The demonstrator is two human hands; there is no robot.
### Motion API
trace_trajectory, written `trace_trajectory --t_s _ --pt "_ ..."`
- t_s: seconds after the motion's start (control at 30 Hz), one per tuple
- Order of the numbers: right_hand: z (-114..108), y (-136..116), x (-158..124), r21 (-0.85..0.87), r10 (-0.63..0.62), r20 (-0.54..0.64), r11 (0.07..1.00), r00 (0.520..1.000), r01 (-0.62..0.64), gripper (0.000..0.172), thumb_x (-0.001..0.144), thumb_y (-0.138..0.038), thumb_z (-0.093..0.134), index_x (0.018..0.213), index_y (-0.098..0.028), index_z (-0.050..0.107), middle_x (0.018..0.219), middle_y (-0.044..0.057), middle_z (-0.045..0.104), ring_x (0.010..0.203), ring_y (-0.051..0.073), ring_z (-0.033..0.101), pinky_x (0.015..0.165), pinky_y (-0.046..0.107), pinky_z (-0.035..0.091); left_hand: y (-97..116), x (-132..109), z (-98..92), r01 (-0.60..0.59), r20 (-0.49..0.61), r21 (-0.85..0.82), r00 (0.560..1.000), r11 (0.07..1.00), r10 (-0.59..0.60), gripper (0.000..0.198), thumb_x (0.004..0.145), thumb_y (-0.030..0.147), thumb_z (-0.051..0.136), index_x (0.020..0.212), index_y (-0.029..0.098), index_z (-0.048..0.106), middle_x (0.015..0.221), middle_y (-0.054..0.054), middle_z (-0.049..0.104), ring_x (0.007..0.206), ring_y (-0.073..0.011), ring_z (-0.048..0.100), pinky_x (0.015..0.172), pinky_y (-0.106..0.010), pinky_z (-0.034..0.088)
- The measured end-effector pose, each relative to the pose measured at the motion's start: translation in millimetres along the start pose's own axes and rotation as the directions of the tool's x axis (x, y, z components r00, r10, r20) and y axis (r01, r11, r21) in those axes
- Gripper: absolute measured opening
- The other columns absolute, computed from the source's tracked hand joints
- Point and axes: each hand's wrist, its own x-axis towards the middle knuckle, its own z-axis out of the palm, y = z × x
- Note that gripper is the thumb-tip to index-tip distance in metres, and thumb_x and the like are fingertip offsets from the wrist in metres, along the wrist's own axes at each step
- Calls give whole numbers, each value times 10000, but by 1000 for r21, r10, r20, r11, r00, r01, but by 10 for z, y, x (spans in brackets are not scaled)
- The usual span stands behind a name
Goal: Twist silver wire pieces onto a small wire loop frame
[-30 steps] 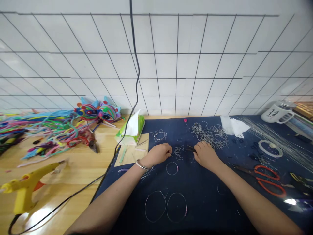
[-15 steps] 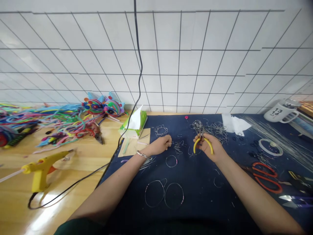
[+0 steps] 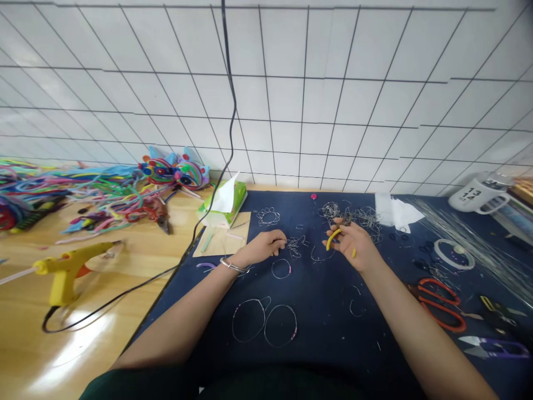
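My right hand grips small yellow-handled pliers just above the dark blue mat, in front of a tangle of thin wire. My left hand rests on the mat with its fingers curled, fingertips pinched at a small bent wire piece. A silver bangle circles my left wrist. A small wire ring with pink beads lies just below my hands. Two larger wire rings lie nearer to me.
A yellow glue gun and its black cord lie on the wooden table at left, behind it a heap of coloured pipe cleaners. Tissue pack, red scissors, purple snips, tape roll, straight wires and a white mug stand right.
My right hand picked the yellow pliers up from the mat and raised them, then tilted them toward the left. My left hand stayed by the small wire piece. The view shifted slightly.
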Motion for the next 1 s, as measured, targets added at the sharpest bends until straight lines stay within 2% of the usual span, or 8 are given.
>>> trace_trajectory --t_s 0.1,0.17,0.23,0.33,0.4,0.57,0.8,1.0 --pt "-57 -91 -16 -425 -163 -102 899 981 105 250 749 -306 489 989 -234 488 840 10 550 753 160 554 645 341 462 -5 -43 -16 -13 -1 36 1000 999 13 219 832 316 375 860 177 542 764 1 583 561 -81 541 565 -200 424" --pt "-75 -157 -45 -759 -269 -63 638 961 129 229 743 -301 493 958 -226 504 820 5 552 711 143 539 650 306 436 -2 -57 -31 -21 9 68 1000 997 20 248 843 332 355 863 179 550 758 2 583 556 -85 536 566 -204 421" --pt "-57 -175 -80 -941 -209 85 304 974 147 166 748 -277 485 897 -214 523 803 8 563 703 141 529 644 278 408 7 -62 -42 -59 35 117 998 991 55 254 849 320 349 875 186 563 768 -3 586 582 -95 538 589 -210 420" --pt "29 -67 -129 -959 84 276 -38 957 280 121 752 -219 475 863 -205 521 820 25 567 728 145 527 606 240 379 26 -62 -44 -175 24 233 984 957 174 214 836 277 393 858 192 589 826 -19 594 758 -132 544 722 -234 409" --pt "79 44 -158 -908 157 319 -231 935 349 122 743 -202 486 861 -199 516 860 46 560 815 176 518 618 244 371 30 -62 -36 -222 41 293 975 930 220 192 827 254 415 842 192 596 837 -24 588 812 -144 529 765 -243 394" --pt "-58 107 -219 -832 186 270 -449 945 326 147 788 -188 411 907 -199 496 892 63 558 864 192 511 650 263 365 7 -68 -11 -220 54 362 975 906 215 164 814 240 442 813 185 596 820 -30 555 785 -141 517 740 -240 395" --pt "-356 -221 -363 -860 128 142 -476 981 187 149 748 -265 480 864 -177 514 862 98 571 858 230 518 639 286 367 3 -67 -39 -228 89 361 974 904 210 138 797 255 474 828 187 590 828 -29 534 772 -139 511 719 -233 397" --pt "-28 -270 -465 -986 65 159 51 985 156 184 814 -328 375 909 -224 494 831 6 580 715 137 540 623 238 385 30 -82 -5 -197 91 435 980 879 175 158 825 260 421 811 192 563 875 -28 510 773 -133 519 709 -227 393"
